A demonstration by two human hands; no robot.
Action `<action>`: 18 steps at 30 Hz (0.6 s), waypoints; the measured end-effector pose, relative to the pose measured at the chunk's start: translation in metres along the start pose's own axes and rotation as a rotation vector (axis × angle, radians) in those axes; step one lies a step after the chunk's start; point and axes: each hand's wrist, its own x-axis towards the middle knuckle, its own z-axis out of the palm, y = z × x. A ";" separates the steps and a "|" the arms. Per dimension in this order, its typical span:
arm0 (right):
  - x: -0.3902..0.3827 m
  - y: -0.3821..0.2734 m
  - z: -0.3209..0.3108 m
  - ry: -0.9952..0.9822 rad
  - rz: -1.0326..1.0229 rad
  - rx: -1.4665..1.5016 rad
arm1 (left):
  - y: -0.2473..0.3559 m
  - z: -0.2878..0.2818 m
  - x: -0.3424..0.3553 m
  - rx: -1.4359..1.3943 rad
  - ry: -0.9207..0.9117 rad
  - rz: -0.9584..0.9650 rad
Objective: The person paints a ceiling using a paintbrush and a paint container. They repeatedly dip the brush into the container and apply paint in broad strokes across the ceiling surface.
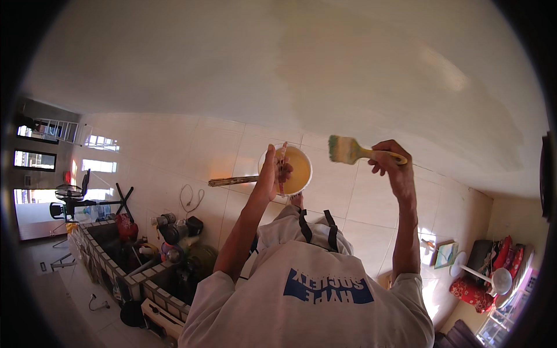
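Grips paintbrush (pixel 346 150), probably light, by stiff handle (pixel 366 153) in right hand (pixel 394 158), clamps likely heavier, slosh-prone bucket (pixel 310 175) by top strip (pixel 284 152) in left hand (pixel 274 171).

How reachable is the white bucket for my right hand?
Probably yes: the white bucket is near the brush in your right hand, with nothing visible between them; your left hand covers mainly its left side.

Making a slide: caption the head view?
Left hand holds a bucket of yellowish liquid; right hand holds a paintbrush.
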 end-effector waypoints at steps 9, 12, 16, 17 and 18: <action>0.069 0.062 0.129 -0.164 -0.192 -0.752 | 0.039 0.037 -0.004 -0.036 -0.104 0.083; 0.089 0.087 0.146 -0.229 -0.261 -0.926 | 0.048 0.047 -0.009 -0.035 -0.093 0.098; 0.100 0.107 0.155 -0.244 -0.197 -1.011 | 0.047 0.051 -0.007 -0.035 -0.127 0.091; 0.098 0.101 0.154 -0.251 -0.202 -1.009 | 0.048 0.052 -0.008 -0.040 -0.128 0.094; 0.097 0.098 0.154 -0.258 -0.207 -1.007 | 0.048 0.054 -0.008 -0.045 -0.129 0.096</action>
